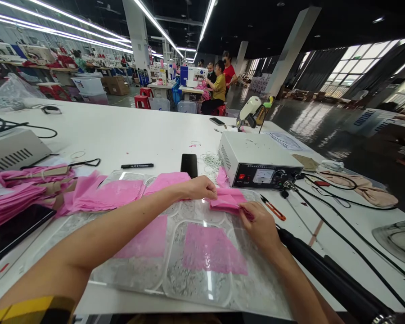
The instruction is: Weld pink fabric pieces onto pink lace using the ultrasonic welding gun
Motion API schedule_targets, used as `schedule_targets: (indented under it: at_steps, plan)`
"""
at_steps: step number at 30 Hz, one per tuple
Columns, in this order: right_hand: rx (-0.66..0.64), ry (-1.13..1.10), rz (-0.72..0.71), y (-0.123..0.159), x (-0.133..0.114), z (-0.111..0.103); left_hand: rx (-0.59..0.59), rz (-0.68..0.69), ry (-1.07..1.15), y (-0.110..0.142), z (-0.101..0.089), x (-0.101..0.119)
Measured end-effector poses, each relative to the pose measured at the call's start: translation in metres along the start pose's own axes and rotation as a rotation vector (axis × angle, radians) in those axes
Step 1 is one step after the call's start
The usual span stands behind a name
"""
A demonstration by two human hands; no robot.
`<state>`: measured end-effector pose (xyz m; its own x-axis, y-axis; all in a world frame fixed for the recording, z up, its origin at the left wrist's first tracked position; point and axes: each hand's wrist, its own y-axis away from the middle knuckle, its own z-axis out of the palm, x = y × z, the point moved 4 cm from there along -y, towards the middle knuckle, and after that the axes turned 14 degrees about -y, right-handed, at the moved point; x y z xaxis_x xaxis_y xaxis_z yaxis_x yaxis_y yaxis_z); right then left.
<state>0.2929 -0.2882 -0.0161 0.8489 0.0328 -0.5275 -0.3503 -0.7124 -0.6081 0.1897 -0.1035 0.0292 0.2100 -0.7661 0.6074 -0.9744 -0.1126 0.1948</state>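
Note:
Both hands are at a small pile of pink fabric pieces (pixel 228 198) on the far right of a clear plastic template (pixel 197 290). My left hand (pixel 200 187) has its fingers closed at the pile's left edge, pinching the fabric. At the pile's right edge, my right hand (pixel 259 220) pinches its corner between thumb and fingers. A pink panel (pixel 212 249) shows flat at the template's near side. Further left, a thicker stack of pink fabric (pixel 111 194) and another pink stack (pixel 167 182) lie on it, the latter partly hidden by my left forearm.
A control box (pixel 259 159) with a dial stands behind my right hand. Orange snips (pixel 273 208) and a black cabled handle (pixel 320 265) lie to the right. A phone (pixel 189 165) and a marker (pixel 137 165) lie behind the template. Bundled pink pieces (pixel 16 202) sit left.

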Motion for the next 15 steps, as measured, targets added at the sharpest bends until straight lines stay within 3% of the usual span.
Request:
schedule_targets:
  at_steps: [3, 7, 15]
  plan:
    - [-0.070, -0.005, -0.095, 0.018, -0.025, -0.008, -0.061, 0.013, -0.015, 0.021, 0.012, -0.001]
    - [-0.173, 0.023, -0.321, 0.045, -0.060, -0.008, -0.143, 0.045, -0.072, 0.049, 0.036, 0.003]
    - [-0.271, -0.019, -0.366, 0.069, -0.081, -0.001, -0.163, 0.096, -0.234, 0.078, 0.061, 0.018]
